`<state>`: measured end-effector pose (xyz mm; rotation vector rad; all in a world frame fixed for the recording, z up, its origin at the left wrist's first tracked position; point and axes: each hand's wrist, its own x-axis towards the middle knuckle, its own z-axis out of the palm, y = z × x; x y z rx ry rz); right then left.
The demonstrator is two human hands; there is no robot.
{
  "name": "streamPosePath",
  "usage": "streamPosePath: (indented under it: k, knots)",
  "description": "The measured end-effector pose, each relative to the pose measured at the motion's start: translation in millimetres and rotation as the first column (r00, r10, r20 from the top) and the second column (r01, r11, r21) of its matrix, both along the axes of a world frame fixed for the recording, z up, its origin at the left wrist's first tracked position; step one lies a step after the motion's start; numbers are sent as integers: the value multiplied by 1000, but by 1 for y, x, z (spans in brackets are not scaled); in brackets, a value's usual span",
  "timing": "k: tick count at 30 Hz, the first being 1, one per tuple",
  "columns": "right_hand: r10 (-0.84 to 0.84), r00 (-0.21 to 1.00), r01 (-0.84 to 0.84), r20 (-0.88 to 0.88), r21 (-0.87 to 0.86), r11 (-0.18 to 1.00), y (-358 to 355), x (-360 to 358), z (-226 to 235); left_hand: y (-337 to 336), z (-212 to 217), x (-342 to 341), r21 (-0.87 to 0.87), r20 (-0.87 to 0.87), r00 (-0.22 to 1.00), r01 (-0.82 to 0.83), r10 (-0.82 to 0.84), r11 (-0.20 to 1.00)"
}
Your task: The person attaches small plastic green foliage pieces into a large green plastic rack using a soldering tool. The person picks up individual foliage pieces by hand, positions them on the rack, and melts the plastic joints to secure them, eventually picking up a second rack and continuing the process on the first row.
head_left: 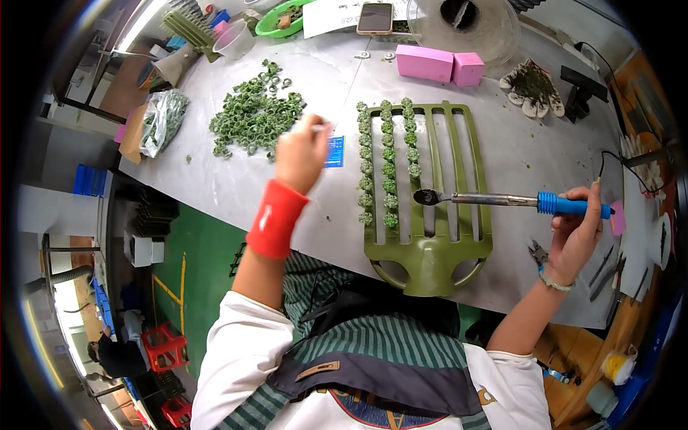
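My right hand [573, 240] grips a soldering iron [502, 200] by its blue handle; its dark, spoon-shaped tip hangs over an olive-green plastic rake head [428, 261]. Small green succulent-like rosettes [388, 154] line three of the rake head's left bars, the third row shorter than the other two. My left hand [304, 154], a red band round its wrist, is raised between that rake head and a heap of loose green pieces [247, 115]. Its fingers are bent together and slightly blurred, so anything small between them is hidden.
Pink foam blocks [426, 64], a phone [375, 18] and a clear round container [494, 32] stand along the back. A soiled glove [532, 87] lies at the right, pliers [537, 253] near my right wrist. A plastic bag of green pieces [163, 122] is at the left edge.
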<state>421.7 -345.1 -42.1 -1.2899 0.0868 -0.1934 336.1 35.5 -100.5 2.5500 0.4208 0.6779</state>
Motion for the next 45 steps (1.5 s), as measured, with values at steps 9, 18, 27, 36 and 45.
streamPosePath:
  k: [9,18,27,36,45]
  knots:
    - [24,1000,-24,-7,18,1000,-3,-2,3,60,-20,-29,-193,-431,877,-320,213,928]
    - [5,1000,-4,24,-35,999,-11,-4,-3,-59,37,-31,-612,3,946,259,-325,747]
    - [41,999,-43,26,58,997,-6,-1,-16,-112,24,-17,-121,-10,916,396,-400,910]
    - [86,996,-87,8,70,994,3,0,-28,-115,11,-10,47,-53,929,369,-366,928]
    - [-13,1000,13,6,-15,1000,-16,-5,-3,-92,21,-4,-169,67,863,504,-501,847]
